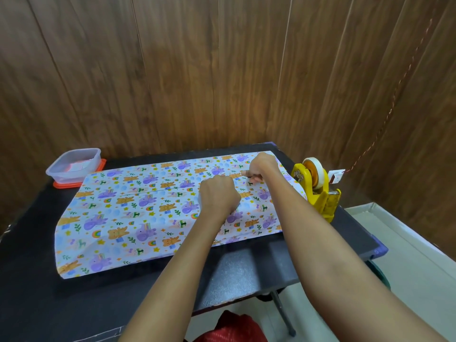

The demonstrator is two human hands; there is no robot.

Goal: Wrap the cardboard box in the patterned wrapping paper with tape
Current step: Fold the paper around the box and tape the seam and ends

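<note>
Wrapping paper [118, 218], pastel animals, rainbows, stars.

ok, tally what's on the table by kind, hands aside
Patterned wrapping paper sheet: 1
Yellow tape dispenser with roll: 1
Clear plastic container on orange lid: 1
Total: 3

Wrapping paper [118, 218] was printed white with purple animals, orange bears, rainbows; yellow tape dispenser [320, 202] was seen at 3 o'clock.
</note>
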